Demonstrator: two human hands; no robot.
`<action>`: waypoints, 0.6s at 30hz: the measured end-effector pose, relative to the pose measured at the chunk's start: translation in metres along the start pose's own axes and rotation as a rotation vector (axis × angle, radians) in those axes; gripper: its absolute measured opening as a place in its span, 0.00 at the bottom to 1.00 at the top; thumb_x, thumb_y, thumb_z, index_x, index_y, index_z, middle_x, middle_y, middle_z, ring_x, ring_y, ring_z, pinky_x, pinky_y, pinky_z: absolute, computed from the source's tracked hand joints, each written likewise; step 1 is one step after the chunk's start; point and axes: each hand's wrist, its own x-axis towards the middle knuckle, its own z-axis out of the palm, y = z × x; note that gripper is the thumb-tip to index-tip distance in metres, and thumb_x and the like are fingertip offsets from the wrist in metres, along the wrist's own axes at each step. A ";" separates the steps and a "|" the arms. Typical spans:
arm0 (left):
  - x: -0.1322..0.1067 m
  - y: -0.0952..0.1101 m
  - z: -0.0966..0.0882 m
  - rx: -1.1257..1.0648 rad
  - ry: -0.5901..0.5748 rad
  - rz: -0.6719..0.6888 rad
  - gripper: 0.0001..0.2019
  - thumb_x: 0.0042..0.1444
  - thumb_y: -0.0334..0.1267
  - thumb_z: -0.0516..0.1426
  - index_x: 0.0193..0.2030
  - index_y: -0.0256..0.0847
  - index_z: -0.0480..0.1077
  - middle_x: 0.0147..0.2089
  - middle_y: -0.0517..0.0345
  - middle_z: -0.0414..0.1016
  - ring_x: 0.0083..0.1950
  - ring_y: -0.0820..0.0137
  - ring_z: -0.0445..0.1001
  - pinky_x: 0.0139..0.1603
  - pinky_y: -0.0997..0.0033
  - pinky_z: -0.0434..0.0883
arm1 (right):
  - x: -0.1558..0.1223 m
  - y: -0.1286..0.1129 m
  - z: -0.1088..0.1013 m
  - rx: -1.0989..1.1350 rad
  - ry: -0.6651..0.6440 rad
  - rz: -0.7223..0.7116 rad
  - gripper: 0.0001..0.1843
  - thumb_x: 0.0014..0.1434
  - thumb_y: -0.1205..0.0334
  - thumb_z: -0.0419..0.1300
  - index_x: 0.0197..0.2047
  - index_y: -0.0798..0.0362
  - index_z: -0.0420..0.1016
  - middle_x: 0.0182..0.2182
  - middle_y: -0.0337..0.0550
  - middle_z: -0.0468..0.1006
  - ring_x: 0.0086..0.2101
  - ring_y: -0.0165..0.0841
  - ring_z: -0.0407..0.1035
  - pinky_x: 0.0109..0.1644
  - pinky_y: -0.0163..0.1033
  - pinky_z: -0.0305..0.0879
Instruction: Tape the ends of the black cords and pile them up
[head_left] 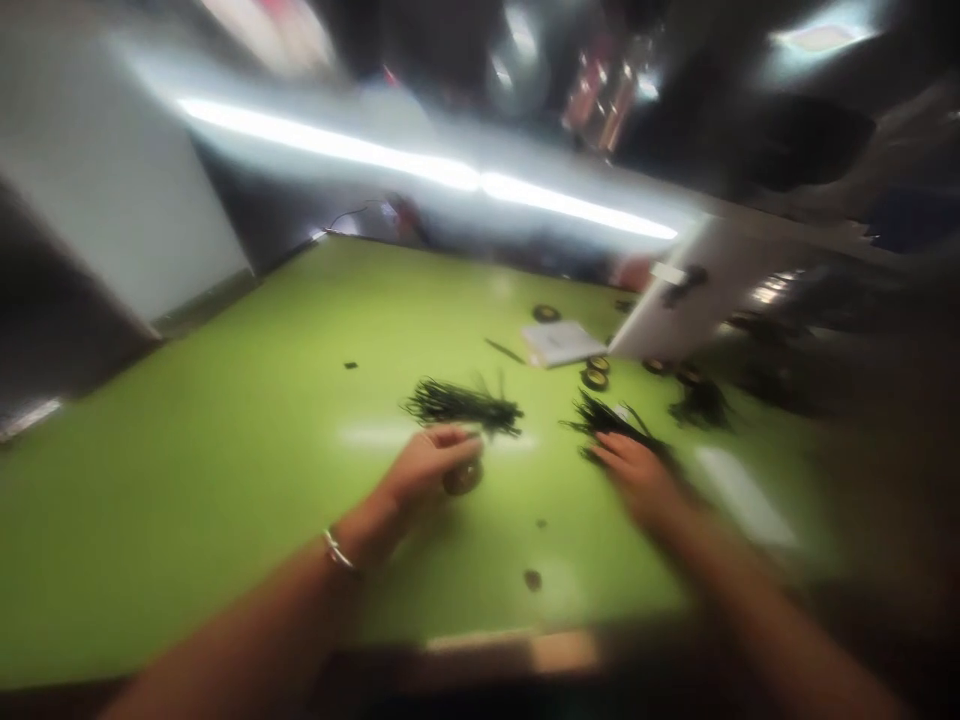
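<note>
A pile of thin black strands, like short wires or cords [457, 404], lies on the green table. Just in front of it is my left hand [427, 468], its thumb and fingers pressed together. Whatever they pinch is too blurred to name; a round brownish thing [463, 478] shows right under the fingertips. My right hand [637, 475] rests at the near side of a second bundle of black strands [611, 415], its fingers stretched out and touching the strands. Blur hides whether any strand is between them.
Behind the bundles are a white pad [564, 343], a dark pen-like stick [504, 350] and several black rolls [595, 378]. More dark strands [701, 403] lie at right, by a white upright panel [660, 290]. A small dark piece [532, 580] sits near the front edge.
</note>
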 end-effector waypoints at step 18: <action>0.003 -0.013 -0.001 0.097 -0.051 0.017 0.16 0.50 0.47 0.64 0.30 0.33 0.73 0.14 0.62 0.65 0.17 0.78 0.60 0.17 0.78 0.54 | 0.199 -0.085 0.041 0.353 -0.074 0.425 0.06 0.52 0.67 0.61 0.25 0.52 0.78 0.29 0.44 0.80 0.35 0.35 0.71 0.43 0.37 0.64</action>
